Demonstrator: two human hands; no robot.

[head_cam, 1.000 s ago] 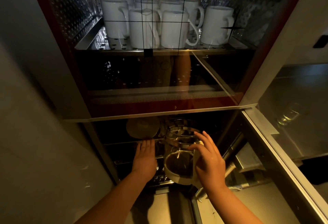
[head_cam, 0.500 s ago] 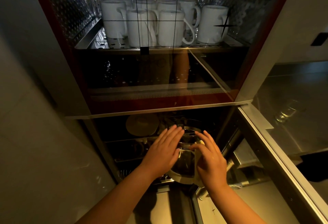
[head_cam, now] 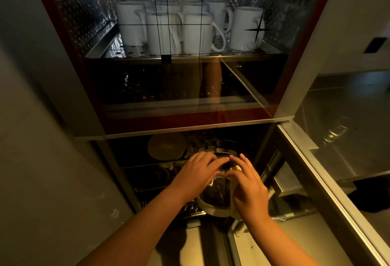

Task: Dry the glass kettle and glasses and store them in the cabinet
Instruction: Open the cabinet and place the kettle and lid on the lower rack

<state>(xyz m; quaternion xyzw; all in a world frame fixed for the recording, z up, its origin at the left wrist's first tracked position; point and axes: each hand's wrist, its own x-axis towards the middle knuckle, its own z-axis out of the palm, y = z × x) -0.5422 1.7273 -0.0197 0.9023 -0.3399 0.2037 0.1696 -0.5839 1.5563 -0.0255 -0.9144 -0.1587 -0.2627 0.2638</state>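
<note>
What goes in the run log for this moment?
stage: storing | object: glass kettle at lower cabinet opening | left hand: on kettle | right hand: on kettle | white mugs: upper shelf

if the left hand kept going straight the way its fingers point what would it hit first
Most likely the right hand: the left hand lies across the glass kettle, fingers aimed right, tips nearly touching the other hand's fingers. Depth is unclear in the dim light.

White mugs [head_cam: 190, 27] stand at the far top against a silver wall [head_cam: 84, 12] embossed with dots. The cabinet frame [head_cam: 282, 80] is dark red. Lower down, a pale beige plate [head_cam: 166, 146] lies left of the clear kettle [head_cam: 215, 198] with its cream base.
</note>
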